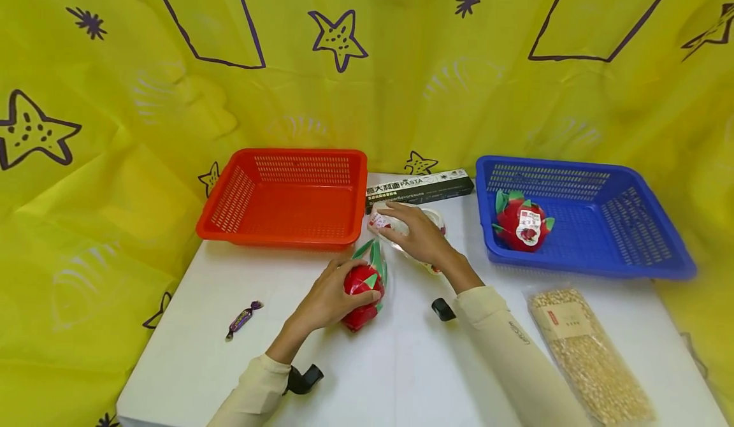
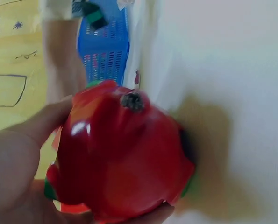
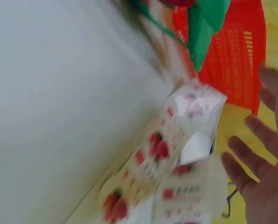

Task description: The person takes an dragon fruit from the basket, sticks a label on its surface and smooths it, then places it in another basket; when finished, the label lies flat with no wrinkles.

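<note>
My left hand (image 1: 327,292) grips a red dragon fruit (image 1: 362,290) with green leaf tips, thumb on one side and fingers round the other. The left wrist view shows the fruit's glossy red underside and a dark stub, close above the white table. My right hand (image 1: 421,232) hovers with fingers spread over clear-and-white packages printed with strawberries (image 3: 160,144). From the right wrist view, the fingers (image 3: 253,158) appear apart from the packaging. In the head view the hand hides part of these packages. A second dragon fruit (image 1: 523,224) with a white label lies in the blue basket (image 1: 631,223).
A red basket (image 1: 298,213) stands at the back left. Behind the packages lies a black pasta box (image 1: 421,188). A purple-wrapped candy (image 1: 243,320) is at the left, and a bag of pale beans or grains (image 1: 590,354) at the right. Yellow curtain (image 1: 367,108) surrounds the table.
</note>
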The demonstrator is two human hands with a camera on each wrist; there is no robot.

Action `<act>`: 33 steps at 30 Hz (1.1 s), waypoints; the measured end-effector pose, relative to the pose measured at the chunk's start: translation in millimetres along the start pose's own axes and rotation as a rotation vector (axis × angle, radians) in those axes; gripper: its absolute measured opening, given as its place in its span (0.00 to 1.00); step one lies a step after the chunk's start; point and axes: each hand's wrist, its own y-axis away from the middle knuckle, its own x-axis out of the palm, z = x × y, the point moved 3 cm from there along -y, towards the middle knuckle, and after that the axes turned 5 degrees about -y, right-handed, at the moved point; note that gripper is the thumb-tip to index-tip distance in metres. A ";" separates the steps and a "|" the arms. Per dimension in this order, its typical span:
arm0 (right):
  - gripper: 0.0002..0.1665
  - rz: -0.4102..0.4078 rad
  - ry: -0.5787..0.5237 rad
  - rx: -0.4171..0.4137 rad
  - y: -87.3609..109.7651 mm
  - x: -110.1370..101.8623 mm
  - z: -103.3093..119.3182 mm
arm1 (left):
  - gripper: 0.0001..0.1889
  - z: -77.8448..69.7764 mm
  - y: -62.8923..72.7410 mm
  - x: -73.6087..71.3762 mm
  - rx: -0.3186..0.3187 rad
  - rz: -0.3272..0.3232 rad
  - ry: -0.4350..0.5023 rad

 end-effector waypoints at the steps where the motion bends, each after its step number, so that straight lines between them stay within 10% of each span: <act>1: 0.27 -0.014 0.015 0.015 4.1 -2.8 -3.3 | 0.36 0.2 -0.6 -0.4 0.001 0.015 0.015; 10: 0.15 0.020 0.098 0.115 35.5 -19.9 -26.3 | 0.34 3.2 -3.6 0.4 0.029 0.083 0.157; 33: 0.29 0.120 0.311 0.195 58.7 -12.6 -55.3 | 0.33 2.0 -11.0 8.7 0.039 0.086 0.243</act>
